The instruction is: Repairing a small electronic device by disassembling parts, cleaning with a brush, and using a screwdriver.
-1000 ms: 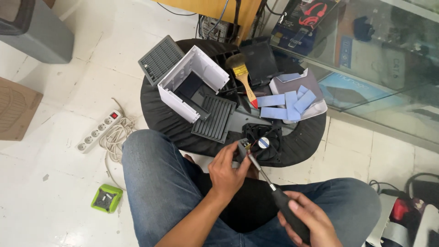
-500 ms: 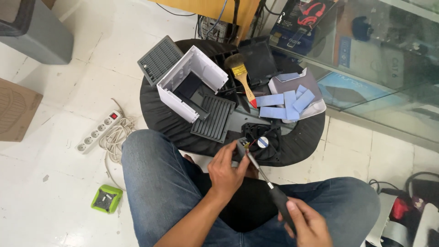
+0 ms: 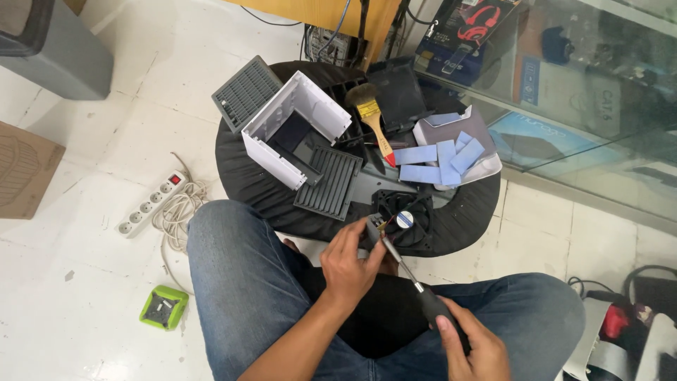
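The small black cooling fan (image 3: 403, 220) lies at the near edge of the round black stool (image 3: 465, 212), just above the person's knees; a small grey part (image 3: 371, 231) with thin coloured wires is at its left corner. The left hand (image 3: 347, 267) is closed around this grey part, thumb and fingers pinching it; the right hand (image 3: 474, 347) is wrapped tight on the black handle of a screwdriver (image 3: 416, 288), whose tip meets the grey part beside the fan. I judge the fan to be light and of stiff plastic, but its blades and the wires look fragile; it seems better to hold it by the square frame, not by the hub or the wires. The stool is crowded; a dark vented panel (image 3: 329, 183) is just beside the fan on the left, a white open housing (image 3: 293, 127) behind that, a brush (image 3: 374, 120) and blue strips (image 3: 441, 156) further back. The fan is near the rim, so it could slip off toward the lap. Open room is mostly over the legs and on the white floor (image 3: 106, 296) at the left, where a power strip (image 3: 150, 204) and a green square object (image 3: 163, 307) lie well apart.
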